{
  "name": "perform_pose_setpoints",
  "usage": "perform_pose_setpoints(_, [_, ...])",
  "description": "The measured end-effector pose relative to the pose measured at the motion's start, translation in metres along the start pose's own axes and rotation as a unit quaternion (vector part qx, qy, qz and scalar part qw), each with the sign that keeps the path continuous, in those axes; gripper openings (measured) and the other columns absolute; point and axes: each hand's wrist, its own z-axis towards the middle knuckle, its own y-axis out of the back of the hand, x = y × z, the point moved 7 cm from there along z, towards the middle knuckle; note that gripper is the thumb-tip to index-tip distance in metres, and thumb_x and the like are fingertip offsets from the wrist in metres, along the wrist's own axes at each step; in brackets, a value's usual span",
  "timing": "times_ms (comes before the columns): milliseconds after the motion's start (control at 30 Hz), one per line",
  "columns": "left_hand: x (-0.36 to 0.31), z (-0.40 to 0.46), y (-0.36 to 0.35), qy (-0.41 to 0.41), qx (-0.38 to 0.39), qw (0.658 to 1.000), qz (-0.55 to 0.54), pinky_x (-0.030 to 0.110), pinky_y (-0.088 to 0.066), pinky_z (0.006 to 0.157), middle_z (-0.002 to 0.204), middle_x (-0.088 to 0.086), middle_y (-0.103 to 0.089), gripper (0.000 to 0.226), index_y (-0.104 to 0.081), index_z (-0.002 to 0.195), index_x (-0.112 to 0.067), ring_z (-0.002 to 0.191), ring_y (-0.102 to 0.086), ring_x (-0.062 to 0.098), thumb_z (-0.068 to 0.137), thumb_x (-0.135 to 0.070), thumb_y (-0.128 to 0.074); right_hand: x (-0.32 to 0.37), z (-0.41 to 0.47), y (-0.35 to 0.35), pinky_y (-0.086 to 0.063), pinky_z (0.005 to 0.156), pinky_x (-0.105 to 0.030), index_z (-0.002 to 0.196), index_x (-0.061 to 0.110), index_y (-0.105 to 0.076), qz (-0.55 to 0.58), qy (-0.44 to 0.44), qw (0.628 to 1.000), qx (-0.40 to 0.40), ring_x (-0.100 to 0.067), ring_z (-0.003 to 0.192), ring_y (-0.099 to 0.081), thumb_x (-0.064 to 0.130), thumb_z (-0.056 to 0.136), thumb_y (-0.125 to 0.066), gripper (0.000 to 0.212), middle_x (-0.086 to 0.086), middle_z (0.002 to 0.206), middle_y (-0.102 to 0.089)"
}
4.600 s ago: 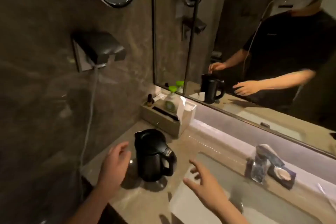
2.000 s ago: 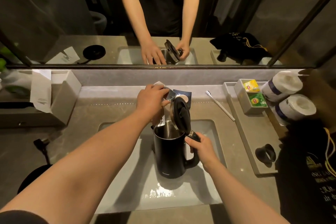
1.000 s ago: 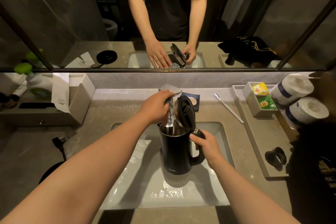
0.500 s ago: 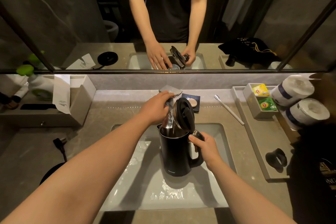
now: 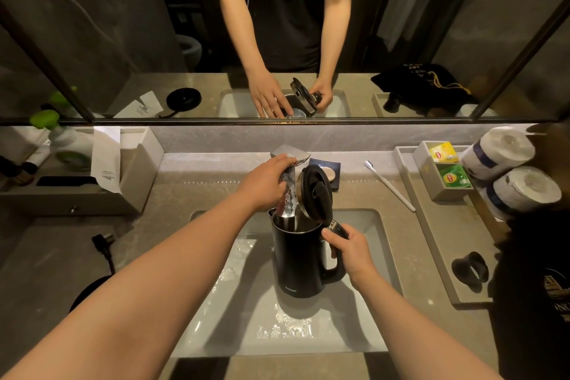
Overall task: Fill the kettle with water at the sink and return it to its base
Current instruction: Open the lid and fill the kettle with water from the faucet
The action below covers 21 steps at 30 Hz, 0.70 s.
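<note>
The black kettle (image 5: pixel 297 259) stands upright over the white sink basin (image 5: pixel 243 311), its lid (image 5: pixel 316 191) flipped open. My right hand (image 5: pixel 350 248) grips the kettle's handle. My left hand (image 5: pixel 266 183) rests on the chrome tap (image 5: pixel 290 154), and a stream of water (image 5: pixel 287 200) falls from the spout into the kettle's mouth. The kettle's round black base (image 5: pixel 89 295) lies on the counter at the left, partly hidden by my left arm, with its plug (image 5: pixel 103 241) loose beside it.
A white amenity box (image 5: pixel 135 176) with a green-capped bottle (image 5: pixel 66 142) stands at the left. A soap dish (image 5: pixel 331 174) and toothbrush (image 5: pixel 390 185) lie behind the sink. On the right are a grey tray (image 5: pixel 431 244), tea bags (image 5: pixel 445 163), toilet rolls (image 5: pixel 512 176) and a dark bag (image 5: pixel 536 287).
The kettle left its base on the counter and went to the sink with its lid open. Over the last second, water keeps running into it and both hands stay put.
</note>
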Motion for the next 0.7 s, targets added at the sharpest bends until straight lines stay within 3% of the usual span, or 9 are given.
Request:
perform_pose_setpoints(467, [0.0030, 0.0003, -0.0022, 0.002, -0.001, 1.000, -0.003, 0.036, -0.034, 0.102, 0.151, -0.001, -0.034, 0.061, -0.037, 0.140, -0.031, 0.132, -0.037, 0.022, 0.085, -0.012, -0.056, -0.0014, -0.0017, -0.0027, -0.046, 0.066, -0.036, 0.081, 0.014, -0.069, -0.013, -0.010, 1.000, -0.006, -0.021, 0.069, -0.057, 0.026, 0.084, -0.073, 0.013, 0.001, 0.068, -0.064])
perform_pose_setpoints(700, [0.0039, 0.0001, -0.0035, 0.001, 0.001, 1.000, -0.004, 0.037, -0.034, 0.103, 0.151, -0.002, -0.034, 0.061, -0.036, 0.140, -0.031, 0.133, -0.036, 0.020, 0.085, -0.012, -0.054, 0.0014, -0.0013, -0.0005, -0.046, 0.057, -0.030, 0.076, 0.012, -0.068, -0.005, -0.009, 1.000, -0.005, -0.018, 0.058, -0.053, 0.023, 0.083, -0.074, 0.014, 0.007, 0.055, -0.062])
